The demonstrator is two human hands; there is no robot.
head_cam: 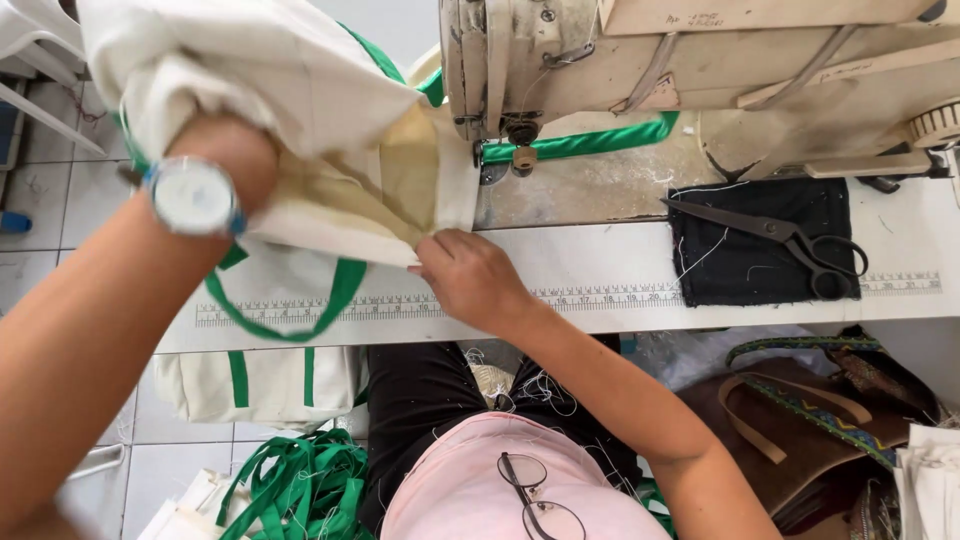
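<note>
left hand (pixel 225 165): raised at upper left, wrist with a white-faced watch (pixel 193 196); fingers buried inside the cream tote bag (pixel 300 110), so grip cannot be told for sure, but the bag hangs bunched over it
cream tote bag: cream cloth with green trim, draped over the left hand and stretching right toward the machine needle; its lower edge reaches the right hand; a green handle loop (pixel 290 300) hangs below the left wrist onto the table
right hand (pixel 468 280): just right of the bag's lower corner, fingers pinched shut on the bag's folded edge, knuckles resting on the table
hands: apart, the bag spans between them
table (pixel 620 260): white top under the right hand, printed ruler strip along its front edge
sewing machine (pixel 700 70): worn cream body above and right of the right hand; presser foot just above the bag's right edge, green strap (pixel 590 140) lying behind it
scissors (pixel 775 240): well right of the right hand, on a black cloth pad (pixel 760 250)
below the hands: finished cream bags and a heap of green straps (pixel 300 480) under the left arm; pink top with glasses (pixel 540 500) hanging below the right forearm
</note>
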